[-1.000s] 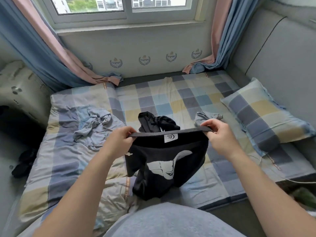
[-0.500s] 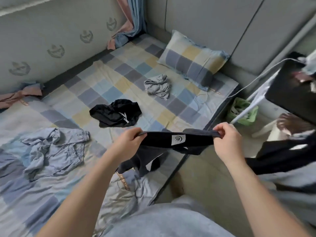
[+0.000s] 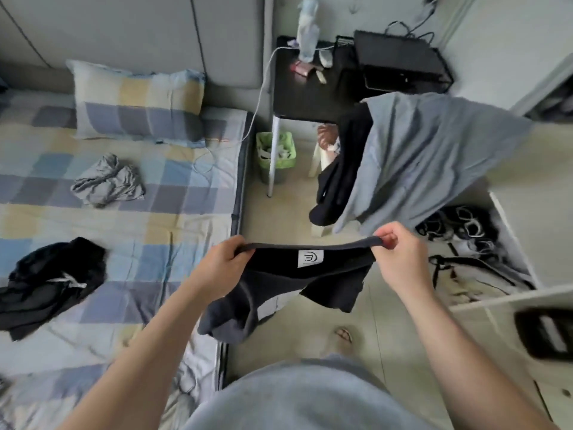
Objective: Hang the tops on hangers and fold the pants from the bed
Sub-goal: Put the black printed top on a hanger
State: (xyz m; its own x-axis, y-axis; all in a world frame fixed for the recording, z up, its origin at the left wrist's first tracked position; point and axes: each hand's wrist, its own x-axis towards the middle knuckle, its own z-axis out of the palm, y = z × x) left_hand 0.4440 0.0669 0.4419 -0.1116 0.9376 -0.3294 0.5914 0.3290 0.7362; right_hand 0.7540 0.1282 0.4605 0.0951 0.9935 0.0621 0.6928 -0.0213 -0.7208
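A black top (image 3: 288,283) with a white neck label hangs stretched between my hands, over the floor beside the bed. My left hand (image 3: 221,265) grips its left shoulder edge and my right hand (image 3: 398,259) pinches the right one. On the checked bed (image 3: 148,218) lie a crumpled grey garment (image 3: 107,181) and a black garment with a white drawstring (image 3: 51,280). A grey top (image 3: 428,159) and a black garment (image 3: 338,178) hang ahead on the right.
A checked pillow (image 3: 136,100) lies at the bed's head. Beside the bed stand a black side table (image 3: 307,91) with a bottle, a green bin (image 3: 276,150) and a white stool. Shoes and bags (image 3: 465,237) crowd the floor at right. My foot (image 3: 342,336) is below the top.
I have turned right, away from the bed toward the side table and hanging clothes. The black top went with my hands, off the bed and out over the floor.
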